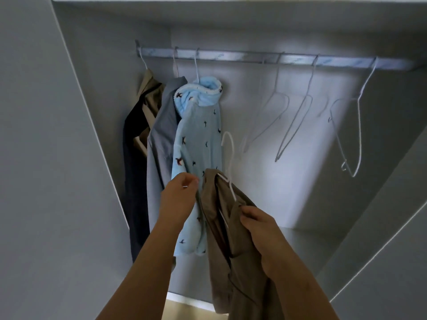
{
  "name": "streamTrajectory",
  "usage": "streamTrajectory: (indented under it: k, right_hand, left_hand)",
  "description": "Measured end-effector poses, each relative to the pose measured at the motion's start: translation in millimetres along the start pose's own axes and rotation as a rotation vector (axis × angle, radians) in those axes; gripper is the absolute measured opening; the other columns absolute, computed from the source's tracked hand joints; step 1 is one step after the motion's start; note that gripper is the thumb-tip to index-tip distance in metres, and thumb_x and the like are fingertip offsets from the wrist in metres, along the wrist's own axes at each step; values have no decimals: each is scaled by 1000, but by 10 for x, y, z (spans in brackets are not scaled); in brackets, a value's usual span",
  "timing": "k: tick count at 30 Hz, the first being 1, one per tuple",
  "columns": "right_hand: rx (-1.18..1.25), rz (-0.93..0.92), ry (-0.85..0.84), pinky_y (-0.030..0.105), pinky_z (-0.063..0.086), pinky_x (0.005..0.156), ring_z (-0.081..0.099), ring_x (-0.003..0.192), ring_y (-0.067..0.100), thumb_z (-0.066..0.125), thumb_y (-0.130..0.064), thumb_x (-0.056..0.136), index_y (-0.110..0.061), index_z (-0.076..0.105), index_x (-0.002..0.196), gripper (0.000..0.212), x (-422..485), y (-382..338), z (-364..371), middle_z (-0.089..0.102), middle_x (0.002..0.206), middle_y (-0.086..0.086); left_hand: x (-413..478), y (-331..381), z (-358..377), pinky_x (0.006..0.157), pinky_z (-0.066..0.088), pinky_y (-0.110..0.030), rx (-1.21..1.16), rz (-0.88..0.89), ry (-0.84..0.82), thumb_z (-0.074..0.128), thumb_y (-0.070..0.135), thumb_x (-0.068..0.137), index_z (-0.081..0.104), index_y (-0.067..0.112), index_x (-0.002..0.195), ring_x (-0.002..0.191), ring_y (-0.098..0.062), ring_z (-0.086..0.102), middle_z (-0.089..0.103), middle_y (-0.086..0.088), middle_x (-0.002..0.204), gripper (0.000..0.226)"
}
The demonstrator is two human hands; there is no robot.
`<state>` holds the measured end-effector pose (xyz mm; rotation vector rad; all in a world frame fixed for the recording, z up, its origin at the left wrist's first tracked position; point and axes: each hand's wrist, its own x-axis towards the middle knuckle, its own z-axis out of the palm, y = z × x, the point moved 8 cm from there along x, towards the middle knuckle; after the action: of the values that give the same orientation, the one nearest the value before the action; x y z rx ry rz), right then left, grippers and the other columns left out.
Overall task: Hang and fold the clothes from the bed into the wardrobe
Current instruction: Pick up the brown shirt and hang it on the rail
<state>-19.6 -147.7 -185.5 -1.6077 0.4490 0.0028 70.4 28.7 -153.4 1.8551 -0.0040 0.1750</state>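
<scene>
While left grip [182, 192] and right grip [261, 227] hold the brown garment [240, 273], grey wardrobe [288, 181], rail [231, 56] overhead

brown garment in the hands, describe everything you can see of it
The brown garment is plain matte cloth, creased, hanging limp in folds. A white hanger sits in its top, hook up, not yet on the rail. The right hand grips its upper right fold; the left hand curls at its upper left edge, grip unclear. Its left edge overlaps the light blue fleece.
</scene>
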Motion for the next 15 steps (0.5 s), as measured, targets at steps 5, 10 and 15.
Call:
streamTrajectory:
  k: [5, 10, 15]
  right_hand:
    - [46, -30, 64, 24, 40, 85, 48, 77, 2, 46, -14, 97, -16, 60, 116, 24, 601, -288, 295, 51, 85, -15]
    - [115, -91, 164, 26, 39, 89, 51, 92, 13, 46, -15, 97, -17, 57, 124, 29, 1161, -818, 491, 54, 116, -2]
    - [196, -162, 305, 35, 44, 98, 53, 111, 23, 47, -12, 95, -18, 59, 123, 30, 1533, -1270, 503, 56, 128, 5]
  left_hand:
    - [734, 202, -101, 50, 37, -1, 51, 110, 8, 49, 19, 94, 54, 33, 77, 63, -2, 50, 56, 13, 74, 23]
    - [1535, 492, -157, 66, 39, -21, 80, 194, 4, 48, 18, 94, 60, 24, 89, 76, -9, 53, 60, 6, 90, 14]
    - [2073, 804, -49, 84, 37, -20, 210, 405, -39, 54, 12, 91, 65, 12, 102, 101, -16, 53, 56, 3, 100, 16]
